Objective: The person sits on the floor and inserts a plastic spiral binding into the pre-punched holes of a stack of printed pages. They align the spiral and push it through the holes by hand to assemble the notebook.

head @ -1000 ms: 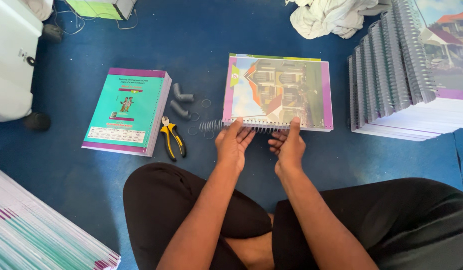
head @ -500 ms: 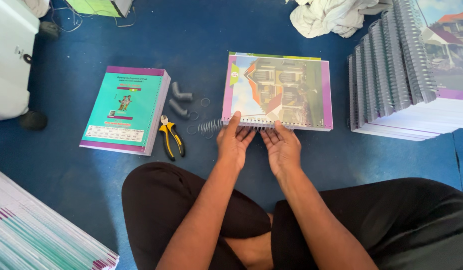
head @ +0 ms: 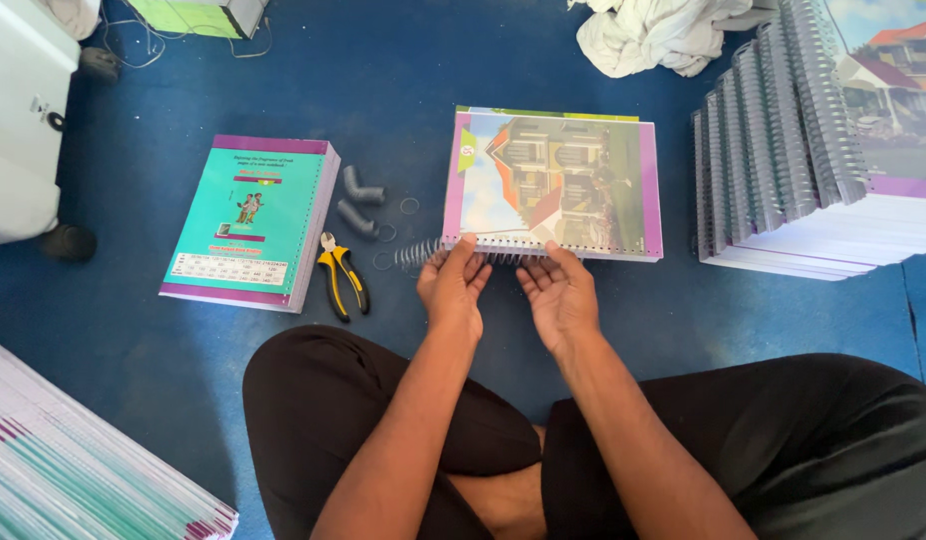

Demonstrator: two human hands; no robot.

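Note:
A book with a colourful house picture on its cover lies on the blue floor before me. A metal spiral coil runs along its near edge and sticks out past the left corner. My left hand has its fingers on the coil at the book's near left edge. My right hand touches the same edge a little further right, fingers curled over the coil.
Yellow-handled cutters and two grey tube pieces lie left of the book. A teal-covered stack sits further left. Spiral-bound books are piled at right, loose sheets at lower left, white cloth behind.
Both hands have shifted slightly along the book's near edge while working the coil, the right hand moving a little to the left. The book has stayed in place.

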